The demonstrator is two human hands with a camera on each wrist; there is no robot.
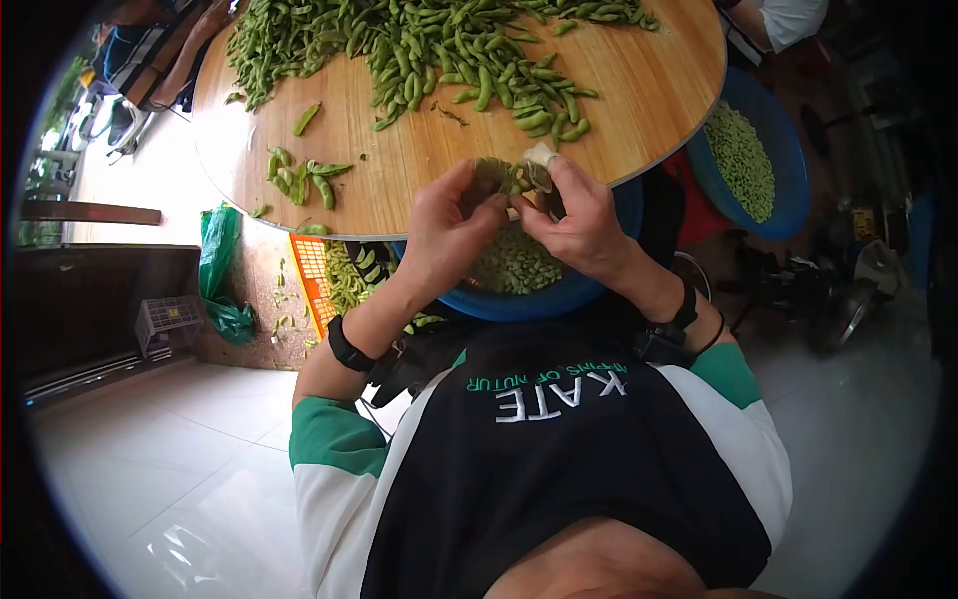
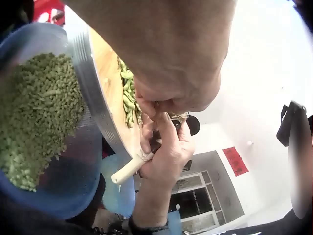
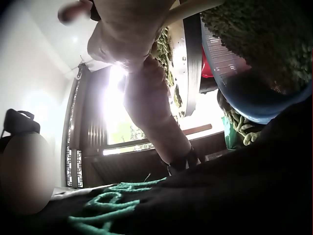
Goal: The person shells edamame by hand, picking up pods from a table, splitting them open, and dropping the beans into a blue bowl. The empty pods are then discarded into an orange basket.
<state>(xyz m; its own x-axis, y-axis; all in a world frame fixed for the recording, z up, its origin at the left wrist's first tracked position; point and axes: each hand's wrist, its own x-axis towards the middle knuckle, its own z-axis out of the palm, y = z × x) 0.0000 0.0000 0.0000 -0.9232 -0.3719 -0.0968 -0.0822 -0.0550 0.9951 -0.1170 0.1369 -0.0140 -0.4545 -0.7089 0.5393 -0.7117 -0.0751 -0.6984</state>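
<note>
Both hands meet over a blue basin of shelled green soybeans (image 1: 514, 262), at the table's near edge. My left hand (image 1: 449, 225) pinches green soybean pods (image 1: 514, 178) between thumb and fingers, close to the right fingertips. In the left wrist view my right hand (image 2: 168, 152) grips a tool by its cream handle (image 2: 129, 169); its working end is hidden between the hands. That handle (image 3: 193, 11) also juts out beside the right hand (image 3: 127, 34) in the right wrist view. A whitish wrap (image 1: 540, 153) covers a right fingertip.
A large heap of soybean pods (image 1: 399, 45) covers the far part of the round wooden table (image 1: 639, 110). A few pods (image 1: 299, 180) lie at its left. Below stands an orange basket (image 1: 312, 285) beside a green bag (image 1: 222, 270). Another blue basin (image 1: 793, 165) of beans is at right.
</note>
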